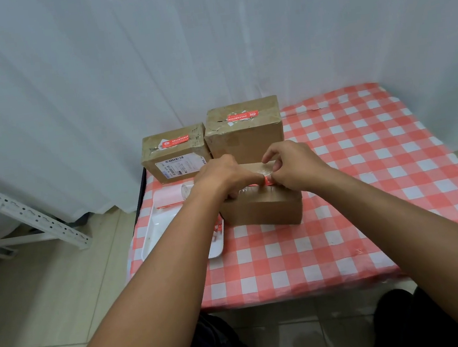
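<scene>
A brown cardboard box (262,211) wrapped in clear tape sits on the checked table in front of me. A red sticker (267,180) lies on its top. My left hand (222,177) rests curled on the box top at the sticker's left end. My right hand (291,166) pinches the sticker's right end between thumb and fingers. Both hands hide most of the box top and much of the sticker.
Two more taped brown boxes, one (175,158) with a shipping label and a taller one (244,132), stand behind, each with a red sticker. A white tray (157,235) holding a pink roll (167,197) lies left. The red-checked tablecloth (369,184) spreads right. A metal rack (23,212) stands on the floor left.
</scene>
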